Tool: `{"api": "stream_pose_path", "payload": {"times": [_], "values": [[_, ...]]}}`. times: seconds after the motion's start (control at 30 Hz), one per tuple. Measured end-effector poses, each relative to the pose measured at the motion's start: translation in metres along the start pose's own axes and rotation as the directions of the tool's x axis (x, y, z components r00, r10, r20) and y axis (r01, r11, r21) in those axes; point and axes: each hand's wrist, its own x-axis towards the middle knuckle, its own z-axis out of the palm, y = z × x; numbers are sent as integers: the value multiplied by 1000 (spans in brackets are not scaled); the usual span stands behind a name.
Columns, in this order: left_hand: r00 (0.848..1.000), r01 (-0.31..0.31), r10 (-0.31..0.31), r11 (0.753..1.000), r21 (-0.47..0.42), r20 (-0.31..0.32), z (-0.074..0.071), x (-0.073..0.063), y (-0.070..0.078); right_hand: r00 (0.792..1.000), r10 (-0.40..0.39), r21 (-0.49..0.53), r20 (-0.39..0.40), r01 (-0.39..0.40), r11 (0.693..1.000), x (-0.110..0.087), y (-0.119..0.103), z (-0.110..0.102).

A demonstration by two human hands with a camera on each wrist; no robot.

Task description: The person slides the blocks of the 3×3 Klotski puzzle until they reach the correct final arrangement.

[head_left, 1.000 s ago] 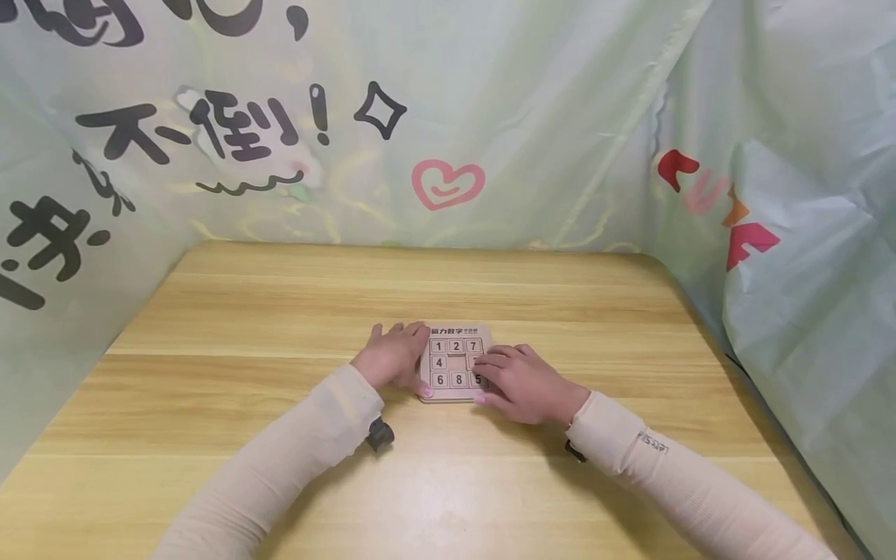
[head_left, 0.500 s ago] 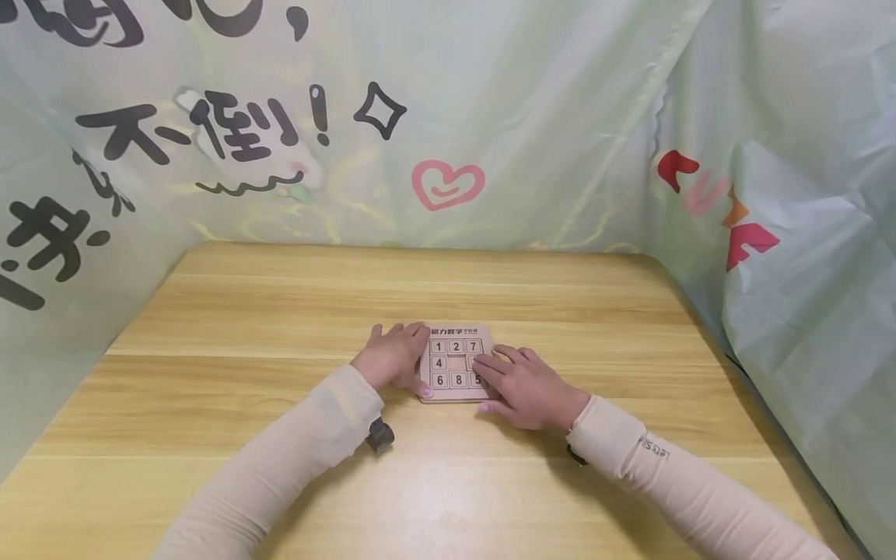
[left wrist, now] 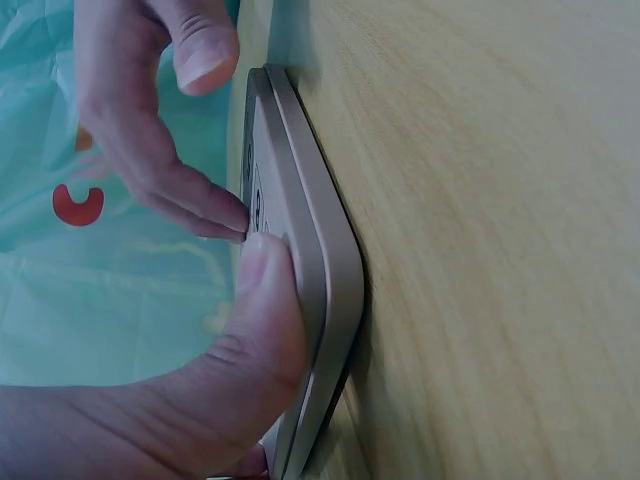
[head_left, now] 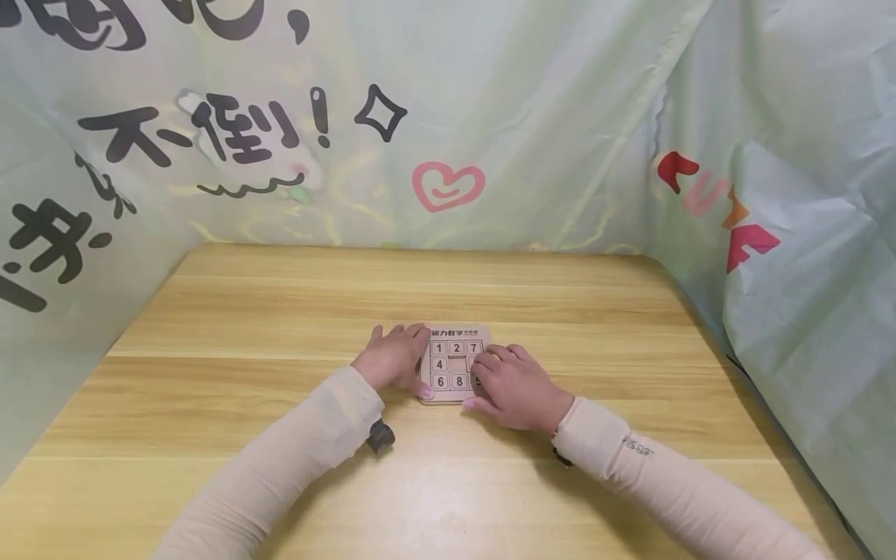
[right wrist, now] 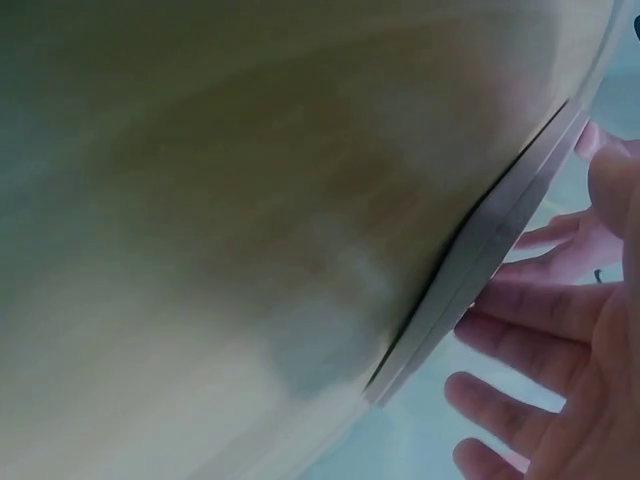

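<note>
A square wooden number slide puzzle (head_left: 448,397) lies flat on the table. Its tiles read 1, 2, 7 on top, 4 in the middle row beside a vacant centre slot, and 6, 8, 5 below. My left hand (head_left: 394,359) grips the puzzle's left side; its thumb (left wrist: 265,310) presses on the near corner's rim. Over the right side lies my right hand (head_left: 518,391), fingertips on the middle-row right tile, whose number is covered, and partly hiding the 5. In the right wrist view, several fingers (right wrist: 530,350) reach out fairly straight beside the puzzle's edge.
The wood-grain table (head_left: 280,311) extends around the puzzle on every side. Behind it and at both sides hang pale green printed cloths (head_left: 532,117). A dark wrist camera (head_left: 381,436) sits under the left sleeve cuff.
My right hand drew back slightly, then moved left over the puzzle, covering more of the 5 tile. The left hand keeps its place, and the visible tiles look unmoved.
</note>
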Motion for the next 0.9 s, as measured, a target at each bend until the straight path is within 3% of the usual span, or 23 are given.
{"api": "stream_pose_path", "payload": {"times": [0.2,0.43,0.6,0.9], "values": [[1000,0,0,1000,-9,-4,0,-1,0,1000,6,3,15,-7,1000,7,-8,-1],[1000,-7,7,1000,-8,11,6,-5,-1,984,-35,173,176,5,985,10,-13,-2],[1000,-18,18,1000,13,-19,2,-3,-1,985,-37,172,169,8,985,9,-4,-3],[1000,-10,10,1000,-4,-5,-1,-1,-1,975,119,152,190,-148,977,9,12,-4]]}}
